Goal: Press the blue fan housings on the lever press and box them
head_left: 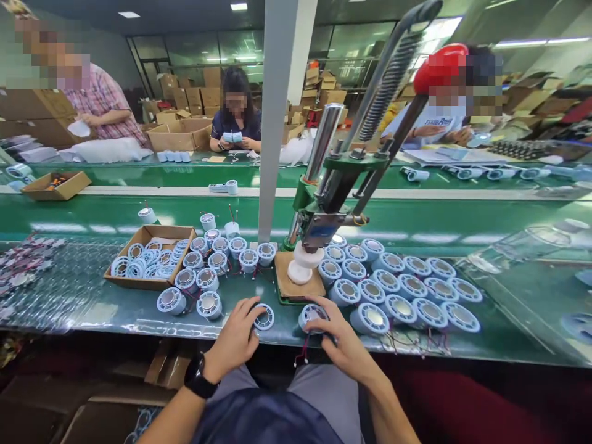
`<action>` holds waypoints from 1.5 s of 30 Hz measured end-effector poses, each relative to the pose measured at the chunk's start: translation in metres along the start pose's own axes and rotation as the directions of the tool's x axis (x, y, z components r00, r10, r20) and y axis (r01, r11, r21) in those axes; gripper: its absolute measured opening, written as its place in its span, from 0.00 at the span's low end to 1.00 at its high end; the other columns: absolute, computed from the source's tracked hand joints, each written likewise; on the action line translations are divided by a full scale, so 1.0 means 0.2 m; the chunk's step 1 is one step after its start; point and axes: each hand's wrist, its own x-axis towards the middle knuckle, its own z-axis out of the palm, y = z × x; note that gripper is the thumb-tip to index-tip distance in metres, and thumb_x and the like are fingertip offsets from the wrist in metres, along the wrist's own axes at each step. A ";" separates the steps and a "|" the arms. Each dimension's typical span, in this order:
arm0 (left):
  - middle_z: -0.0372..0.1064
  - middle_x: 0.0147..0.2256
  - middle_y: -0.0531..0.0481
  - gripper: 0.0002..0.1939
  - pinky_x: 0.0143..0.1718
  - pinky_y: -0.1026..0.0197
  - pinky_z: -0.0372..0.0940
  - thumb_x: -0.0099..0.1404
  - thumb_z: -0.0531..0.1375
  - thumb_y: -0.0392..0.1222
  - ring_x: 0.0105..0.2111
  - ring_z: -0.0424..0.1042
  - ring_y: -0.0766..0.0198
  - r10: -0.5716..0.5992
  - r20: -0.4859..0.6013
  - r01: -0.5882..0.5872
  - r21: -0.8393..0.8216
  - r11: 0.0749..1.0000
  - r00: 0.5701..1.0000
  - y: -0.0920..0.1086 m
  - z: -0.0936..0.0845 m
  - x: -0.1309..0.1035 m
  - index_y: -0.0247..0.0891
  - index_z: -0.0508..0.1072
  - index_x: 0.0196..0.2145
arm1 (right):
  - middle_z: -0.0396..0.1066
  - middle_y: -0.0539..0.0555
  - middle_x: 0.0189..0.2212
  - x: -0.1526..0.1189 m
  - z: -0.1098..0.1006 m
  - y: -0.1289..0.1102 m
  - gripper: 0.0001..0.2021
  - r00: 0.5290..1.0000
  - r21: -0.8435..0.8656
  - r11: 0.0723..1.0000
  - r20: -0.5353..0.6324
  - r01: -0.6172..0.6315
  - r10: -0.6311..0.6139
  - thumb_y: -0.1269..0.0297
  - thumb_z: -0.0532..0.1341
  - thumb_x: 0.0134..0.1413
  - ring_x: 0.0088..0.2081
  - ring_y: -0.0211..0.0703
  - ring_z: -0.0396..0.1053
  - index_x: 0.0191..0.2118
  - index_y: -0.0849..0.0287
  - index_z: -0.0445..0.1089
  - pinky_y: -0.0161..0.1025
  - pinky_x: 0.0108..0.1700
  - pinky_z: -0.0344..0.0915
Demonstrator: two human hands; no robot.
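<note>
At the bench (pixel 139 311) edge, just in front of the hand press (pixel 324 209), a worker's left hand (pixel 235 339) lies palm down, fingers closed on a pale blue ring-shaped part (pixel 265 317). The right hand (pixel 342 342) curls its fingers around a round blue speaker unit (pixel 312 316), whose far side the fingers partly hide. Its thin wires (pixel 303 356) trail below, hard to trace.
</note>
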 end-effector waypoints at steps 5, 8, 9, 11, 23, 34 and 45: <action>0.61 0.62 0.42 0.36 0.60 0.39 0.58 0.57 0.57 0.30 0.60 0.57 0.49 -0.060 0.106 0.057 0.028 0.998 0.993 0.03 -0.01 0.04 0.43 0.59 0.64 | 0.61 0.61 0.58 -0.03 0.17 0.02 0.21 0.913 0.069 0.990 -0.383 -0.125 0.142 0.63 0.60 0.57 0.59 0.51 0.63 0.57 0.56 0.66 0.49 0.58 0.67; 0.64 0.58 0.41 0.37 0.57 0.42 0.60 0.60 0.60 0.34 0.56 0.60 0.49 -0.106 0.054 0.103 0.065 0.993 0.993 0.02 0.02 0.07 0.42 0.56 0.65 | 0.66 0.60 0.53 -0.01 0.28 0.02 0.21 0.870 0.065 0.986 -0.465 -0.153 0.166 0.62 0.61 0.57 0.56 0.49 0.66 0.56 0.58 0.65 0.47 0.56 0.68; 0.64 0.59 0.41 0.39 0.57 0.42 0.60 0.60 0.62 0.37 0.57 0.60 0.48 -0.128 0.018 0.126 0.080 0.989 0.992 0.02 0.03 0.07 0.41 0.54 0.67 | 0.67 0.60 0.52 -0.01 0.30 0.02 0.21 0.867 0.064 0.986 -0.469 -0.157 0.169 0.63 0.61 0.58 0.55 0.48 0.67 0.56 0.58 0.65 0.46 0.56 0.68; 0.60 0.61 0.39 0.46 0.59 0.41 0.58 0.57 0.67 0.42 0.58 0.58 0.46 -0.143 -0.026 0.145 0.108 0.984 0.989 0.00 0.03 0.08 0.41 0.51 0.68 | 0.68 0.59 0.52 -0.01 0.32 0.02 0.21 0.872 0.068 0.984 -0.457 -0.165 0.177 0.63 0.61 0.57 0.54 0.47 0.68 0.56 0.58 0.64 0.45 0.55 0.69; 0.70 0.53 0.44 0.35 0.57 0.46 0.64 0.56 0.65 0.34 0.53 0.68 0.52 -0.185 -0.121 0.153 -0.237 0.959 0.975 0.18 -0.01 0.11 0.42 0.63 0.60 | 0.73 0.59 0.50 0.06 0.51 -0.08 0.31 0.913 0.164 0.977 -0.362 -0.137 0.188 0.65 0.64 0.52 0.49 0.48 0.74 0.63 0.59 0.60 0.42 0.52 0.73; 0.66 0.55 0.45 0.35 0.59 0.47 0.61 0.54 0.61 0.28 0.56 0.64 0.52 -0.269 -0.194 0.217 -0.250 0.944 0.943 0.22 0.07 0.11 0.42 0.62 0.60 | 0.73 0.60 0.50 0.11 0.54 -0.10 0.28 0.914 0.153 0.984 -0.381 -0.087 0.140 0.63 0.64 0.54 0.50 0.49 0.74 0.61 0.60 0.63 0.42 0.52 0.73; 0.69 0.53 0.42 0.26 0.57 0.49 0.63 0.58 0.60 0.36 0.54 0.68 0.52 -0.376 -0.161 0.281 -0.421 0.863 0.913 0.20 0.18 0.09 0.36 0.66 0.55 | 0.71 0.60 0.52 0.23 0.07 -0.19 0.31 0.961 -0.280 0.960 0.268 0.004 0.074 0.72 0.65 0.46 0.50 0.55 0.72 0.59 0.57 0.66 0.50 0.48 0.74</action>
